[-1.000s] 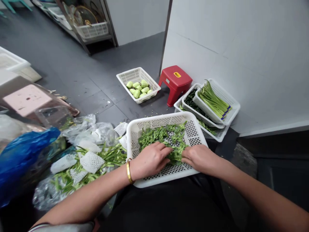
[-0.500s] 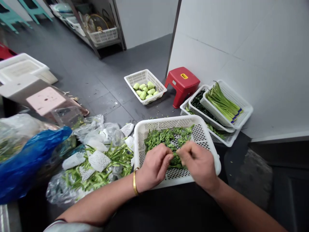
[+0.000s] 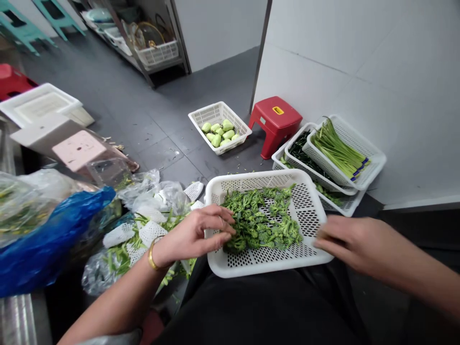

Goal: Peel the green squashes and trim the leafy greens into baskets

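A white perforated basket (image 3: 287,262) rests at my lap, with trimmed green florets and leaves (image 3: 262,225), like broccolini, spread over its left and middle part. My left hand (image 3: 206,232), a gold bangle at its wrist, reaches over the basket's left rim. Its fingers are apart at the edge of the greens; nothing shows in them. At the right rim is my right hand (image 3: 354,242), smeared by motion, with fingers bent; whether it grips the rim or anything else is unclear.
Left lie peelings (image 3: 120,258) with white foam nets (image 3: 153,232), clear plastic and a blue bag (image 3: 57,235). Ahead stand a basket of pale green chayotes (image 3: 219,134) and a red stool (image 3: 276,122). Stacked baskets of long green stalks (image 3: 339,148) lean by the wall at right.
My hands, close together over the greens before, have moved apart: the left to the basket's left rim with fingers opening, the right out to the right rim. More of the greens shows.
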Demonstrator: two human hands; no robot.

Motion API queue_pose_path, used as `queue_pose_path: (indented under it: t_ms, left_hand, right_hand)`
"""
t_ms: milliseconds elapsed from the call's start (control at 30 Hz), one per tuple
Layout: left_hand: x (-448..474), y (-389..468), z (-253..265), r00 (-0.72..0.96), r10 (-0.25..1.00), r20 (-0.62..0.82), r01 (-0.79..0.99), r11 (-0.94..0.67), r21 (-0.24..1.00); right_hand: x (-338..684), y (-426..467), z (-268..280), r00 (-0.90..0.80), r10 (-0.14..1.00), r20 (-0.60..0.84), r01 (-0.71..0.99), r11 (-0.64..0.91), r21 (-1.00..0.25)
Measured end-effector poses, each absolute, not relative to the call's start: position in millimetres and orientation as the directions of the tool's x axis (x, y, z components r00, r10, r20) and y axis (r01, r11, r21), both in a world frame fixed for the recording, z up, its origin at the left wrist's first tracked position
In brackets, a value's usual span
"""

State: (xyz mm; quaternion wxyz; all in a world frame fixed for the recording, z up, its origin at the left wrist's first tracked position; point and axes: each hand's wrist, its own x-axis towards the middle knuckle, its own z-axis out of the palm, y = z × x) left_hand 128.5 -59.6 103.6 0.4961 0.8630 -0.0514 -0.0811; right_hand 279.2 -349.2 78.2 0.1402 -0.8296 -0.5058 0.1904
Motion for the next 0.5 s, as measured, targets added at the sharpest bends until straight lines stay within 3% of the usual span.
queue_pose_path:
  t_ms: [67, 133, 200, 267, 367, 500]
  left_hand:
    - [124.6, -61.4, 110.4, 0.998, 0.031, -0.049, 0.058, -0.501, 0.863]
    - [119.3, -60.4, 117.0, 0.979, 0.205, -0.02, 0.121, -0.491, 0.863]
    - [113.4, -58.5, 121.0, 0.956, 0.294, 0.004, 0.147, -0.491, 0.859]
    - [108.1, -56.2, 121.7, 0.948, 0.318, 0.015, 0.155, -0.502, 0.851]
    - [101.8, -50.6, 117.1, 0.952, 0.306, -0.004, 0.169, -0.515, 0.84]
    - [96.2, -39.4, 102.2, 0.942, 0.335, -0.017, 0.197, -0.51, 0.837]
  right_hand:
    - [269.9, -289.9, 77.3, 0.301, 0.946, -0.117, 0.84, -0.321, -0.437]
    - [262.3, -241.6, 65.6, 0.148, 0.981, -0.122, 0.921, -0.182, -0.346]
    - [257.8, -211.2, 48.6, 0.035, 0.985, -0.17, 0.966, -0.076, -0.246]
    - [258.0, -199.3, 37.4, 0.022, 0.98, -0.198, 0.97, -0.069, -0.233]
    - [267.1, -210.5, 45.4, 0.117, 0.981, -0.155, 0.871, -0.177, -0.458]
    - [283.8, -260.7, 79.6, 0.285, 0.947, -0.15, 0.526, -0.285, -0.802]
